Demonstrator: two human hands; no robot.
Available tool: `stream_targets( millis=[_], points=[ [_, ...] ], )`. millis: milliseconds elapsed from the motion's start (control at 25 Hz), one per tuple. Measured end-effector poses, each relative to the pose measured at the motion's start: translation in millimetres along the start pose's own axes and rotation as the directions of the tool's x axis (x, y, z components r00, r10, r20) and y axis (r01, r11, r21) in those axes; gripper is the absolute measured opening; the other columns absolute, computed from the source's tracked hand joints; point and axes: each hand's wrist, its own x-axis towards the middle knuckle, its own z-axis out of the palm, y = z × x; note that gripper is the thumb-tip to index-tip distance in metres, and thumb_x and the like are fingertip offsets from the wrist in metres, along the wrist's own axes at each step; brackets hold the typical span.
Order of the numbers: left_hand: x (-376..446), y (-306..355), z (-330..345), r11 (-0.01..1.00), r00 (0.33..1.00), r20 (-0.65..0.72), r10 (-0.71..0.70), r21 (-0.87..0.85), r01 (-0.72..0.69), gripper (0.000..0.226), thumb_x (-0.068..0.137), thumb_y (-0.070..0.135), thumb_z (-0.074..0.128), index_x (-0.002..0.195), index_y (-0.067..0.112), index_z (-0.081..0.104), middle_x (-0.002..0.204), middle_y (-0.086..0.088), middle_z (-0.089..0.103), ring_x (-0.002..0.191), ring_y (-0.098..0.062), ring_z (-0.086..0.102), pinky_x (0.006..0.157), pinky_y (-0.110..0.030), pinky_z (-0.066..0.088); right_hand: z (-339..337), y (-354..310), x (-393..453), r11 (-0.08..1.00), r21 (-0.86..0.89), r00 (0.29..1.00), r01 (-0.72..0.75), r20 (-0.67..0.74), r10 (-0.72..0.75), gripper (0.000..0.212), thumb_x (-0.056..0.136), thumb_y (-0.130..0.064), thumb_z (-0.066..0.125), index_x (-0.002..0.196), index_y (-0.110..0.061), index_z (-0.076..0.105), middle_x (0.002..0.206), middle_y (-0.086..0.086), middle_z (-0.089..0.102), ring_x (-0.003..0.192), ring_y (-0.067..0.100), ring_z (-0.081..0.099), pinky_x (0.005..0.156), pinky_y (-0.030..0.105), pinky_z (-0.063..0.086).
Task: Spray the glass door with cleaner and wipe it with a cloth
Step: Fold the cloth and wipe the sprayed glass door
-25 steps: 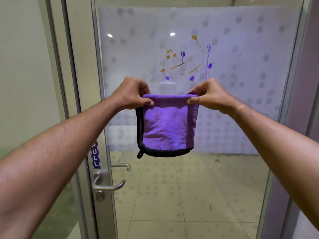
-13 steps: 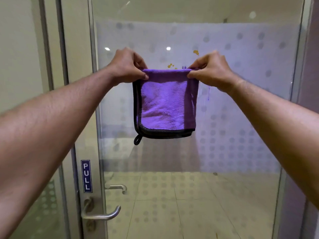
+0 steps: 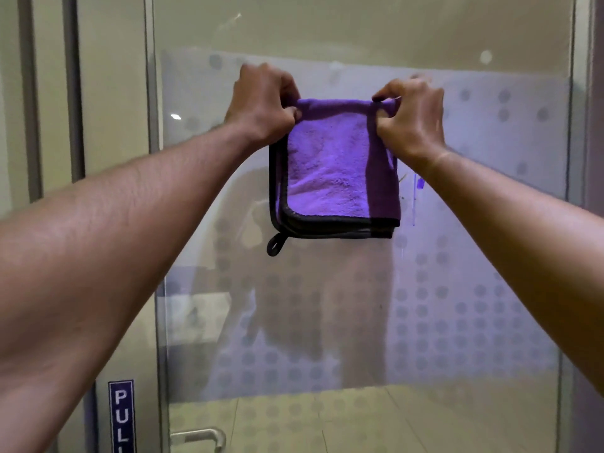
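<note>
**Folded purple cloth held up before a dotted glass door**

At the lower left of the view, a dark blue vertical sign with white letters reading PULL [image 3: 121,416] sits on the pale metal door frame [image 3: 111,93], and just to its right the top of a curved silver metal door handle [image 3: 199,436] shows at the bottom edge. Behind the handle lies a pale tiled floor [image 3: 359,423], seen through the pane. A small bright light reflection [image 3: 176,117] glints on the glass left of the hands.

Both bare forearms reach in from the lower corners and cross much of the frosted, dot-patterned glass door [image 3: 474,289]. A faint shadowy reflection of the person spreads over the glass below the cloth.

The folded purple microfibre cloth with black edging [image 3: 333,171] hangs in front of the upper middle of the door, blocking that part of the pane. It is folded into a rough square with several black-trimmed layers stacked along its bottom and left edges, and a small black loop dangles from its lower left corner. The plush face looks slightly matted.

The left hand [image 3: 261,106] has its fingers curled tight, pinching the cloth's top left corner. The right hand [image 3: 411,116] likewise pinches the top right corner. Just right of the cloth, a few purple drips [image 3: 420,183] run down the glass.
</note>
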Motion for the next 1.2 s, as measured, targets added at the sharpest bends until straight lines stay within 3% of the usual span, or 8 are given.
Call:
stream_targets(
  millis=[160, 280, 400, 480, 560, 760, 1000, 1200],
  points=[
    [-3.2, -15.3, 13.2, 0.993, 0.989, -0.103, 0.109, 0.06, -0.103, 0.036, 0.074, 0.035, 0.07, 0.106, 0.017, 0.069, 0.107, -0.008, 0.067, 0.097, -0.025, 0.064, 0.089, -0.037, 0.051, 21.8, -6.9, -21.1, 0.983, -0.109, 0.987, 0.146, -0.05, -0.153, 0.03, 0.079, 0.001, 0.046, 0.094, -0.008, 0.07, 0.102, 0.02, 0.055, 0.096, 0.037, 0.052, 0.072, 0.03, 0.037],
    [-14.9, -30.9, 15.3, 0.955, 0.971, -0.13, 0.203, 0.246, -0.166, 0.059, 0.084, 0.049, 0.059, 0.13, 0.013, 0.054, 0.129, -0.014, 0.053, 0.118, -0.032, 0.05, 0.098, -0.041, 0.04, 29.2, -24.2, -35.5, 0.986, -0.161, 0.999, 0.048, -0.005, -0.049, 0.034, 0.085, -0.024, 0.048, 0.108, -0.006, 0.065, 0.108, 0.022, 0.057, 0.105, 0.04, 0.052, 0.084, 0.043, 0.046],
    [-32.4, -53.5, 12.3, 0.929, 0.969, -0.163, 0.185, 0.35, -0.118, 0.063, 0.093, 0.048, 0.041, 0.145, 0.013, 0.038, 0.15, -0.016, 0.036, 0.134, -0.035, 0.037, 0.106, -0.045, 0.031, 39.4, -49.0, -60.4, 0.97, -0.245, 0.98, 0.009, 0.195, 0.04, 0.086, 0.082, -0.068, 0.041, 0.145, -0.01, 0.036, 0.143, 0.034, 0.037, 0.136, 0.049, 0.031, 0.111, 0.06, 0.022],
    [-42.5, -68.6, 13.2, 0.918, 0.979, -0.141, 0.145, 0.389, -0.08, 0.063, 0.096, 0.043, 0.037, 0.151, 0.013, 0.029, 0.158, -0.016, 0.024, 0.144, -0.034, 0.026, 0.115, -0.045, 0.021, 54.2, -61.4, -72.2, 0.963, -0.267, 0.95, -0.029, 0.293, 0.11, 0.111, 0.073, -0.086, 0.033, 0.155, -0.016, 0.004, 0.155, 0.039, 0.002, 0.145, 0.053, -0.003, 0.109, 0.072, -0.001],
    [-48.8, -77.3, 18.1, 0.908, 0.988, -0.091, 0.121, 0.412, -0.074, 0.064, 0.097, 0.04, 0.035, 0.154, 0.013, 0.02, 0.162, -0.016, 0.011, 0.15, -0.032, 0.012, 0.12, -0.043, 0.01, 68.8, -66.9, -76.0, 0.957, -0.283, 0.956, -0.059, 0.261, 0.136, 0.118, 0.068, -0.091, 0.031, 0.155, -0.019, -0.006, 0.154, 0.039, -0.011, 0.143, 0.054, -0.015, 0.105, 0.076, -0.007],
    [-52.1, -80.7, 26.8, 0.891, 0.988, -0.082, 0.133, 0.446, -0.083, 0.066, 0.1, 0.04, 0.031, 0.155, 0.012, 0.009, 0.163, -0.016, -0.001, 0.151, -0.029, -0.002, 0.122, -0.043, 0.0, 89.6, -57.9, -88.8, 0.934, -0.357, 0.996, 0.007, 0.084, 0.024, 0.087, 0.085, -0.07, 0.025, 0.156, -0.021, 0.011, 0.157, 0.036, 0.003, 0.146, 0.051, -0.001, 0.109, 0.074, 0.002],
    [-59.7, -75.9, 36.7, 0.893, 0.988, -0.114, 0.104, 0.447, -0.042, 0.073, 0.096, 0.049, 0.024, 0.155, 0.013, 0.001, 0.163, -0.015, -0.007, 0.151, -0.027, -0.007, 0.122, -0.043, -0.003, 79.5, -21.7, -125.1, 0.922, -0.365, 0.991, 0.126, 0.084, -0.103, 0.073, 0.086, -0.045, 0.038, 0.154, -0.023, 0.024, 0.16, 0.025, 0.013, 0.149, 0.042, 0.008, 0.115, 0.066, 0.006],
    [-59.3, -76.9, 38.6, 0.888, 0.987, -0.117, 0.113, 0.457, -0.048, 0.077, 0.095, 0.053, 0.022, 0.155, 0.013, -0.002, 0.163, -0.017, -0.009, 0.151, -0.028, -0.009, 0.122, -0.045, -0.003, 50.6, 40.0, -132.3, 0.917, -0.378, 0.992, -0.127, -0.034, 0.123, 0.072, 0.085, -0.043, 0.038, 0.154, -0.032, 0.021, 0.16, 0.025, 0.012, 0.148, 0.045, 0.007, 0.116, 0.066, 0.005]
  ],
)
